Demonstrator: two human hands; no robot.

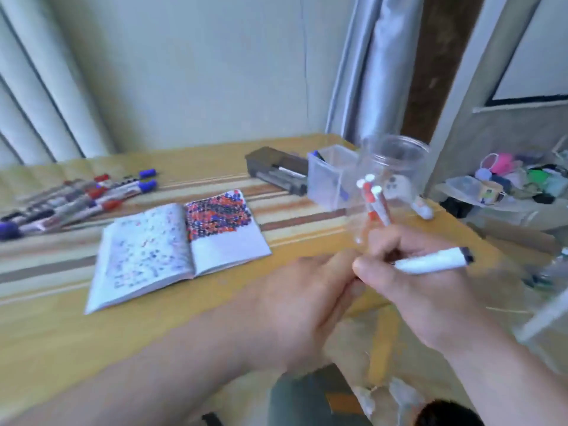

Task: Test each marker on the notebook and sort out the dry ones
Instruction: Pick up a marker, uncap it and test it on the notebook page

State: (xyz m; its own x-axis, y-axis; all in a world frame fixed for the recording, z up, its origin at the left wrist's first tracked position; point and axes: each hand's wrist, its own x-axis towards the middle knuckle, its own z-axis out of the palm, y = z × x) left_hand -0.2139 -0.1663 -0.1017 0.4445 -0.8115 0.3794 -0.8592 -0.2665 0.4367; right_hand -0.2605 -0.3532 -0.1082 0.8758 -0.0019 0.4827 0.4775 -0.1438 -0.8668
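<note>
Marker: white cylinder, right hand fingers grip | left hand fingers unclear

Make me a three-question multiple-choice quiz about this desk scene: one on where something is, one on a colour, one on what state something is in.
1. Where does the row of capped markers lie?
A. left of the notebook
B. inside the jar
C. on the floor

2. Which colours fill the notebook's right page?
A. green and yellow
B. red and blue
C. black only

3. What is the right hand doing?
A. resting flat
B. gripping a white marker
C. lifting the notebook

Answers: 1 A, they lie at the table's left edge; 2 B, dense red and blue dots; 3 B, fingers curl round its barrel.
</note>
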